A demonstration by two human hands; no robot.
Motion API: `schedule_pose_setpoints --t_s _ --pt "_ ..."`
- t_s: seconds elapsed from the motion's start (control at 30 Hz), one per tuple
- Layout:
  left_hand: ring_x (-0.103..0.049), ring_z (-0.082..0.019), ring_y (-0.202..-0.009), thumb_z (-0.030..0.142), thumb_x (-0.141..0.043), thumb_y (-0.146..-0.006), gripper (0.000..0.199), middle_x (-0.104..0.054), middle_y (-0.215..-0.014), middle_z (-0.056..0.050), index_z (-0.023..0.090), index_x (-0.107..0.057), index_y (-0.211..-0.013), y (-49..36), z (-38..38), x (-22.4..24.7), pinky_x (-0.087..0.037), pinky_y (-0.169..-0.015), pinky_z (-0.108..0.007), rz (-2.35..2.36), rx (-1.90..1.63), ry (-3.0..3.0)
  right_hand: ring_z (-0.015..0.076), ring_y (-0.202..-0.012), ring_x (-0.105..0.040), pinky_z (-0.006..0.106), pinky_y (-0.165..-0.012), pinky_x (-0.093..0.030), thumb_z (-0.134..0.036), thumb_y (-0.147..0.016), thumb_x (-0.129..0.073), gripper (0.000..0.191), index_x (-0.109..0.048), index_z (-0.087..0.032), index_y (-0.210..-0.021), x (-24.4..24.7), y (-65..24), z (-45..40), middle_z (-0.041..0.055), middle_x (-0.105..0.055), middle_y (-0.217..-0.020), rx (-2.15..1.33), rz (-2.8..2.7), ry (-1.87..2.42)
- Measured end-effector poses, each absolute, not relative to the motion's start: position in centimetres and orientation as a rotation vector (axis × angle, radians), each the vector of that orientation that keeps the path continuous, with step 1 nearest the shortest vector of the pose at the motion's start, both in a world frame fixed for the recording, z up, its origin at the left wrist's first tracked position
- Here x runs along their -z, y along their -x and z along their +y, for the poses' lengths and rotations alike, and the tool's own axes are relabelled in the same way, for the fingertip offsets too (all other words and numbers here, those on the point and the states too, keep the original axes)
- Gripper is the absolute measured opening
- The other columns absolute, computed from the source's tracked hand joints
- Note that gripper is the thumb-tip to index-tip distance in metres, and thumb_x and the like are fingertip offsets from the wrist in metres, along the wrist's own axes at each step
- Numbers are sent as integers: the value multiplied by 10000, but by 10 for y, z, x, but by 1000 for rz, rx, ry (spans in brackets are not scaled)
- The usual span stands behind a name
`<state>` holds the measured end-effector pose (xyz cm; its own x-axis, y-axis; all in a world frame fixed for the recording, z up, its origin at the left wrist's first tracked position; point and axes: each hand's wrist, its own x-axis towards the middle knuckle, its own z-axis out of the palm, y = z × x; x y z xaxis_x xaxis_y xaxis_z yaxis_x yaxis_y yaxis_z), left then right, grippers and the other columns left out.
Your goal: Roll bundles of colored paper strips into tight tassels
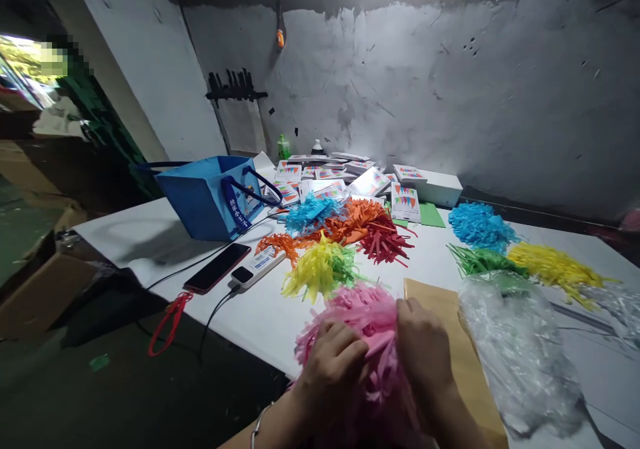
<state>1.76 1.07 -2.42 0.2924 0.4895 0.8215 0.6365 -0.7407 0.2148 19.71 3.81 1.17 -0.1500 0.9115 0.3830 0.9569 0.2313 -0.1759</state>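
Pink tissue-paper tassels (367,312) lie bunched at the table's front edge, some hanging toward me. My left hand (334,361) is closed on the bunch from the left, fingers curled into the strips. On the other side, my right hand (423,342) also grips it, its fingertips partly hidden. Just beyond are yellow tassels (316,269) with light green ones (345,262) beside them. Orange tassels (357,217), dark red tassels (385,239) and blue tassels (311,212) lie farther back. A brown paper envelope (440,296) lies partly under my right arm.
A blue bag (200,199), a phone (217,269) and a white power bank (257,269) with a cable stand left. Boxes with printed flags (404,201) pile up behind. Clear plastic bags (520,356) and blue (480,226), green and yellow tassels lie right.
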Motion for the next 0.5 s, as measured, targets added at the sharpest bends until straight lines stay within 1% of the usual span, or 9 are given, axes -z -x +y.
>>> schedule_pose_setpoints --t_s 0.07,0.17,0.23,0.3,0.4,0.47,0.5 --pt "-541 -171 -700 73 -605 -854 133 -607 -750 -12 191 -612 -915 -8 7 11 -418 -717 -328 -982 1527 2401 256 -685 -642 331 -602 -384 -34 -881 -432 274 -671 -163 -842 -15 -223 53 110 -691 -809 100 -1969 1773" --pt "-592 -179 -799 93 -624 -872 167 -609 -868 -40 201 -656 -994 12 2 -14 -490 -721 -292 -1070 1709 2451 239 -798 -682 306 -685 -446 -194 -913 -430 261 -690 -185 -894 -13 -263 73 93 -738 -888 11 -1754 1796" --pt "-612 -185 -859 153 -615 -901 115 -606 -924 -52 213 -685 -971 24 3 -31 -522 -729 -269 -1199 1890 2454 228 -825 -698 290 -720 -472 -286 -886 -420 304 -707 -197 -933 -8 -288 79 76 -757 -902 -37 -1597 1826" --pt "-633 -197 -885 257 -641 -909 85 -629 -948 -60 208 -708 -892 34 9 -47 -543 -747 -269 -1318 2093 2425 233 -812 -710 290 -703 -489 -380 -846 -411 375 -720 -205 -964 -1 -313 79 71 -768 -891 -70 -1432 1878" --pt "-668 -220 -823 469 -738 -829 290 -695 -890 -69 181 -725 -799 45 31 -76 -562 -696 -273 -1641 2283 2377 300 -793 -710 354 -681 -506 -454 -766 -408 473 -739 -179 -962 12 -358 64 126 -772 -875 -60 -1175 1994" --pt "-673 -219 -736 587 -796 -718 427 -718 -797 -54 172 -734 -794 48 55 -96 -557 -626 -266 -1923 2284 2333 348 -752 -696 414 -663 -511 -471 -727 -413 515 -751 -149 -945 21 -392 43 175 -768 -872 -29 -1017 2070" --pt "-672 -215 -702 623 -825 -650 481 -725 -762 -42 173 -739 -795 48 70 -105 -552 -598 -261 -2021 2271 2300 358 -708 -686 434 -634 -512 -476 -711 -426 515 -757 -148 -930 26 -409 31 184 -766 -860 -26 -953 2101"
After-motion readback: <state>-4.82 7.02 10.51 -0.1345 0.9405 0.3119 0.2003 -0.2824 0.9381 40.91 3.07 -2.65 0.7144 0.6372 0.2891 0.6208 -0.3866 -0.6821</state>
